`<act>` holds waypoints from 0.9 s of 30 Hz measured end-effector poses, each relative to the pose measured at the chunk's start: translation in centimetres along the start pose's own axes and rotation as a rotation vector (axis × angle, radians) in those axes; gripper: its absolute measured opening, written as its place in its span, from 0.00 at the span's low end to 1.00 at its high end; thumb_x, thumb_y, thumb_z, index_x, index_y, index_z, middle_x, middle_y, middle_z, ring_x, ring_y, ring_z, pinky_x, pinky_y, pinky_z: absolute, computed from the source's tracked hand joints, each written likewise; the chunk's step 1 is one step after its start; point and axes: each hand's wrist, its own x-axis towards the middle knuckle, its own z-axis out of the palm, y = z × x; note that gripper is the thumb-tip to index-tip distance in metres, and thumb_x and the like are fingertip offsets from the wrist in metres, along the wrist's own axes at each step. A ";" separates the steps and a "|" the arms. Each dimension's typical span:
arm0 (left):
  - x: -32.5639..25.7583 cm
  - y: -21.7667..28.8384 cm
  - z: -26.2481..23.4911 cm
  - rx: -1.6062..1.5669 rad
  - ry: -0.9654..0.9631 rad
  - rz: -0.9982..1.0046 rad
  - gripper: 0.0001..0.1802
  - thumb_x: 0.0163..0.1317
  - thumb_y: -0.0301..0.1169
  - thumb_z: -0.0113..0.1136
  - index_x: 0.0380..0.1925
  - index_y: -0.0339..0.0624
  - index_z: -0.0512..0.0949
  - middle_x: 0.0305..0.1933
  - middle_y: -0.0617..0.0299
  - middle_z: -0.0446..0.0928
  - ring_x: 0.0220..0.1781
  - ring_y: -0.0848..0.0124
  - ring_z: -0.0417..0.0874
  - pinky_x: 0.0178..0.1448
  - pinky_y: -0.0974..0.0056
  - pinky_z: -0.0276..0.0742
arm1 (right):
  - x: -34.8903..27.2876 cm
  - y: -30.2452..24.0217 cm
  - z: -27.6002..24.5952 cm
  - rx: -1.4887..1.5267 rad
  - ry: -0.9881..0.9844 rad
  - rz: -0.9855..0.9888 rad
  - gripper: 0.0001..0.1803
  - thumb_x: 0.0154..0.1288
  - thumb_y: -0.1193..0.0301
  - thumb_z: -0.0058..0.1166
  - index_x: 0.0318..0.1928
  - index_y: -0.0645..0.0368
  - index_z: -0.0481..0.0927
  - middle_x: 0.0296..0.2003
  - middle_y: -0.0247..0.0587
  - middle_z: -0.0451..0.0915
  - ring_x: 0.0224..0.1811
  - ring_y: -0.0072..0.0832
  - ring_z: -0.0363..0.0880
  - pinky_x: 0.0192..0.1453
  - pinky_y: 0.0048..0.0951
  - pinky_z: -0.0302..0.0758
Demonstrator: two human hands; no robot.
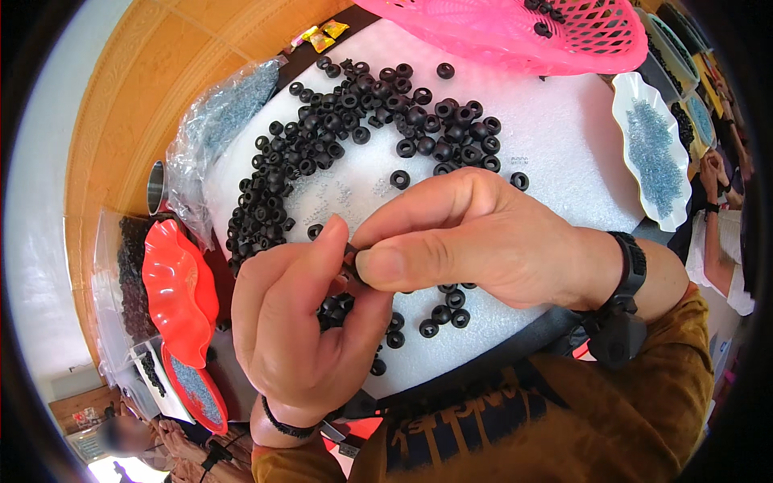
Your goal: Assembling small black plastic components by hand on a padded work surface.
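My left hand [302,330] and my right hand [491,241] meet over the middle of the white foam-covered table [555,185]. Between their thumbs and fingertips they pinch a small black piece [350,262], mostly covered by the fingers. It resembles the round black parts with a hole [330,121] that lie heaped in an arc beyond my hands. A few more of these black parts [441,314] lie nearer to me, below my right hand. Tiny clear pieces [330,193] are scattered on the foam inside the arc.
A pink lattice basket [483,48] holding a few black parts stands at the far edge. To the right is a white scalloped dish [620,84] of clear pieces. At left are a red wavy dish [181,294] and a plastic bag [217,113]. Other people sit at both sides.
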 end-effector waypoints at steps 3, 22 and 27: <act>0.0 -0.4 0.1 0.015 0.033 0.052 0.27 0.40 0.16 0.68 0.45 0.34 0.77 0.32 0.59 0.75 0.26 0.72 0.75 0.27 0.71 0.73 | -0.1 -0.3 0.0 0.006 -0.001 0.019 0.14 0.62 0.72 0.57 0.48 0.64 0.79 0.39 0.39 0.82 0.41 0.17 0.78 0.47 0.19 0.75; 0.0 -1.2 0.7 -0.025 0.016 0.146 0.28 0.40 0.17 0.68 0.47 0.35 0.75 0.32 0.59 0.74 0.27 0.68 0.73 0.27 0.67 0.68 | 0.3 -0.2 -0.1 -0.045 -0.028 -0.074 0.14 0.64 0.67 0.56 0.40 0.67 0.80 0.33 0.36 0.81 0.37 0.17 0.77 0.42 0.19 0.72; 0.1 -1.4 0.9 -0.067 -0.010 0.119 0.29 0.38 0.17 0.70 0.47 0.35 0.75 0.32 0.59 0.74 0.27 0.68 0.73 0.27 0.68 0.67 | 0.4 -0.2 -0.5 -0.041 0.027 -0.035 0.11 0.64 0.71 0.55 0.43 0.64 0.80 0.35 0.35 0.82 0.38 0.17 0.78 0.44 0.18 0.74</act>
